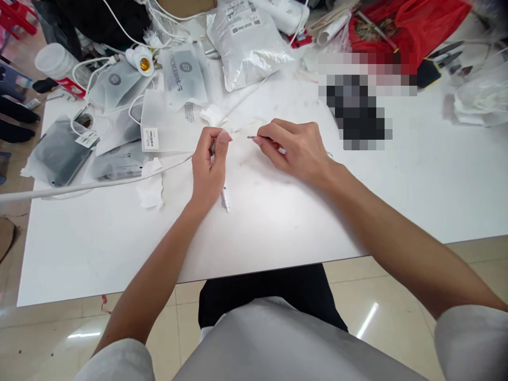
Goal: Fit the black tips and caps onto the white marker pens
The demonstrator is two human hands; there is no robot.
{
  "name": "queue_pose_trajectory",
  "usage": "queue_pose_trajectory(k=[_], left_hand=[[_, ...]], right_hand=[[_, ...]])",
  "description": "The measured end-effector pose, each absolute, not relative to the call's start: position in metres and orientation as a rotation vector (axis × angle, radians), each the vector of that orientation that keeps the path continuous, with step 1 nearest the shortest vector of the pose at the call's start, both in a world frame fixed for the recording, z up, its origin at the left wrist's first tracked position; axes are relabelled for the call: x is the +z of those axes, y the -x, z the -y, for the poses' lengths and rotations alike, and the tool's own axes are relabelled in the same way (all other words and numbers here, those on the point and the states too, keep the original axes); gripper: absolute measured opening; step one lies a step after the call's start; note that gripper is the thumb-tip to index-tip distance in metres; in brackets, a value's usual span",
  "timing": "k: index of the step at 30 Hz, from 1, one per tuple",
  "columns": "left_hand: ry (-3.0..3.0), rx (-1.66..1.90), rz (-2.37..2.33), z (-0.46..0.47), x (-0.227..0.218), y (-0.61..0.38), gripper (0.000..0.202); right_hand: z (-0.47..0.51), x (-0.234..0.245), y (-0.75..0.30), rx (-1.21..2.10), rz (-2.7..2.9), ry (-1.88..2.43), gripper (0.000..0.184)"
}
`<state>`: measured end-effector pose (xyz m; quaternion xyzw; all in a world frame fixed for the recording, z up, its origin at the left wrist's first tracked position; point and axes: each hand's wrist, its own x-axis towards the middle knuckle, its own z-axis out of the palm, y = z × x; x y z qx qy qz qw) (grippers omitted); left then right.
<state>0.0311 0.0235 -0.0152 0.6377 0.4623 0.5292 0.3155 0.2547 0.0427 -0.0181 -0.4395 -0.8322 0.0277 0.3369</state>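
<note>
My left hand (210, 161) is closed in a pinch over the middle of the white table (278, 222), its fingertips gripping a small pale part that I cannot make out. A small white plug-like piece (225, 200) shows just below that hand's wrist. My right hand (293, 148) is closed on a thin dark metal tool (254, 137), whose tip points left toward the left fingertips, a short gap apart. A white cable (99, 185) runs from the left edge toward my left hand.
Several grey plastic pouches (119, 121) lie at the back left with a lamp socket (141, 60) and a silver bag (246, 45). A red bag (408, 26) and white plastic bag (480, 100) lie back right. A blurred patch covers something right of centre.
</note>
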Motion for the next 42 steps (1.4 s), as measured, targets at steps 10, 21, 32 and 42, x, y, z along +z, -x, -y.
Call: queue_pose_trajectory(k=[10,21,32,42], left_hand=[[-1.783,1.285,-1.203,-0.0207,-0.0109,-0.031,0.03],[-1.887,1.216,-1.184,-0.0188,-0.0121,-0.0348,0.024],[-1.988,1.223,-1.152,-0.0235,-0.0179,-0.0334,0.026],[-2.018,1.214,-1.187,-0.0207,-0.0141,-0.0344,0.023]], right_hand=[[-0.0436,-0.0151,-0.257,0.115,2.149,1.149,0.049],[-0.0456,-0.0173,-0.2582,0.077,2.2,1.126,0.042],[-0.0443,-0.0182,-0.2581,0.129,2.273,1.103,0.041],[-0.0417,-0.0158,-0.2568,0.137,2.311,1.078,0.032]])
